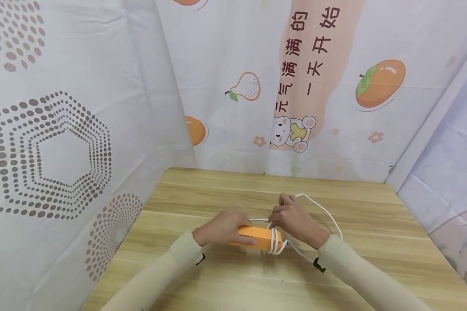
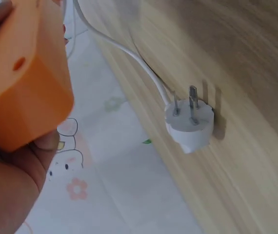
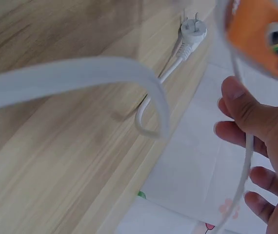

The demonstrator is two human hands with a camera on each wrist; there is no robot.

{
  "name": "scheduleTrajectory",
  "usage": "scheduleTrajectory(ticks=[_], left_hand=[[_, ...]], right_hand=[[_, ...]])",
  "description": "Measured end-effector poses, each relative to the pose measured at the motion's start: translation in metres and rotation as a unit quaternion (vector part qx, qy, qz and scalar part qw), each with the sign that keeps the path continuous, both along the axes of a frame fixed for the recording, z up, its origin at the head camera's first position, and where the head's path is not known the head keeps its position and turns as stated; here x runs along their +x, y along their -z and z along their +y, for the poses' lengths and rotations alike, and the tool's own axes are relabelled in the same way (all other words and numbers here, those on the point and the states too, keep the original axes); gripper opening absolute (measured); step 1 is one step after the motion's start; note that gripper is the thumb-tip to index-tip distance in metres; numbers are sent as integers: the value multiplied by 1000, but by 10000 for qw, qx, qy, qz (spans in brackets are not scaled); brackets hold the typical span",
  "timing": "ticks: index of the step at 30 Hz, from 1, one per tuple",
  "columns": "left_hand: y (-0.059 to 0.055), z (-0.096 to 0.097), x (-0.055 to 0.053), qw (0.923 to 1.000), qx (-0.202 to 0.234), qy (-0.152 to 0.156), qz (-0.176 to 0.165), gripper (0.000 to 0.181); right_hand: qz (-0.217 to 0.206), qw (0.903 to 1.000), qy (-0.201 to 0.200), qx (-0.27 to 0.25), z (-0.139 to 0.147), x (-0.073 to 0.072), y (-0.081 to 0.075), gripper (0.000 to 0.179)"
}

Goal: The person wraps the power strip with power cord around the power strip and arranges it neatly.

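Orange block [image 1: 258, 235] held slightly left of mid-worktop [image 1: 373, 229], cable [image 3: 80, 76] wound on its right end

The left hand's [image 1: 225, 229] grip is clamped on the block's left end, thumb on the near side; whether the block touches the worktop cannot be told. The white cable circles the right end in a few turns, well in from the left and right edges. Just past those turns, the right hand's [image 1: 295, 222] grip pinches the cable between thumb and fingers. A loose loop bows out beside that hand, well short of the right edge. A white plug [image 2: 190, 119] lies near the far edge, prongs exposed. The patterned curtain [image 1: 225, 138] hangs along the far edge, and sheeting [image 1: 148, 142] bounds the left. Broad stretches of worktop run from block to left edge and from loop to right edge.
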State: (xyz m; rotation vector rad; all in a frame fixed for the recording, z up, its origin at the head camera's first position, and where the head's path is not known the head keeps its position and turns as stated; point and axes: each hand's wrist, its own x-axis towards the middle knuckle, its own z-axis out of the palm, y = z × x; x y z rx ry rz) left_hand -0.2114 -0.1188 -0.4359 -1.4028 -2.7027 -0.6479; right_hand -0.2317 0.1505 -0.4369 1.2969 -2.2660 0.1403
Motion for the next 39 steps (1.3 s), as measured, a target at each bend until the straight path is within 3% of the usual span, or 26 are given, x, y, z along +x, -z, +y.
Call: scheduleTrajectory(ticks=[5, 10, 13, 18, 25, 32, 39], left_hand=[[-2, 6, 4, 9971, -349, -219, 635, 40], [-5, 12, 12, 9869, -757, -523, 1328, 43], [-5, 16, 15, 9794, -952, -729, 1625, 42], [-1, 20, 17, 9723, -1058, -1045, 1802, 41], [4, 25, 20, 9561, -1115, -1274, 2391, 44], [7, 27, 21, 9496, -1155, -1508, 2494, 43], [16, 21, 13, 9404, -1137, -2051, 2464, 44]], right_hand=[[381, 9993, 65, 8, -4, 1, -1, 17], [886, 9957, 237, 153, -9, 2, -3, 22], [896, 9953, 353, 139, -11, 5, -3, 22], [723, 9965, 406, 109, -13, 9, -7, 22], [703, 9965, 440, 76, -16, 13, -10, 19], [471, 9976, 493, -140, -17, 16, -9, 11], [301, 9966, 667, -385, -16, 20, -10, 10]])
